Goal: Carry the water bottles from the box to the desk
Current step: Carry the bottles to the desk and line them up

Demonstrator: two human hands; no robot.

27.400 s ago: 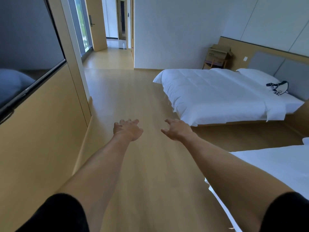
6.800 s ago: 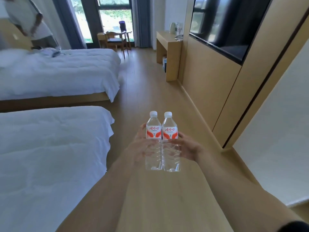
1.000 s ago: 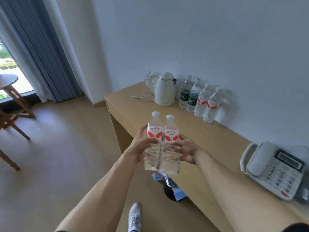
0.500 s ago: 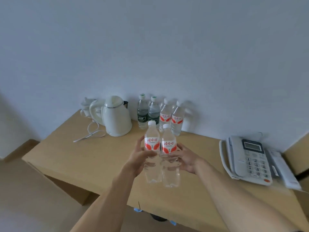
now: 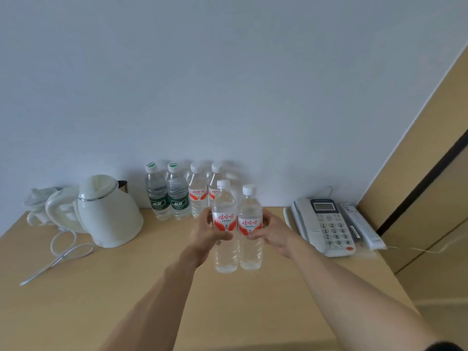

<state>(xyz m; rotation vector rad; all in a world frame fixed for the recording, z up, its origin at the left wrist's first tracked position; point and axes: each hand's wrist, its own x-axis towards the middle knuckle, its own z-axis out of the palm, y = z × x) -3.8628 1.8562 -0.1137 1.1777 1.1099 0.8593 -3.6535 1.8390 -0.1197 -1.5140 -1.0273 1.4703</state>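
Note:
Two clear water bottles with red-and-white labels are held upright side by side above the wooden desk [image 5: 114, 300]. My left hand [image 5: 206, 235] grips the left bottle [image 5: 225, 226] and my right hand [image 5: 274, 235] grips the right bottle [image 5: 250, 230]. Whether their bases touch the desk I cannot tell. Behind them, against the wall, stand two green-label bottles [image 5: 167, 196] and two more red-label bottles [image 5: 198, 195]. The box is out of view.
A white electric kettle [image 5: 109, 211] with its cord [image 5: 63, 252] sits at the left of the desk. A grey desk telephone [image 5: 326, 224] and a remote [image 5: 362, 226] lie at the right, by a wooden wall panel [image 5: 430, 173].
I have stepped up to the desk and now face it squarely. Both held bottles have come forward over the desktop, close in front of the row at the wall.

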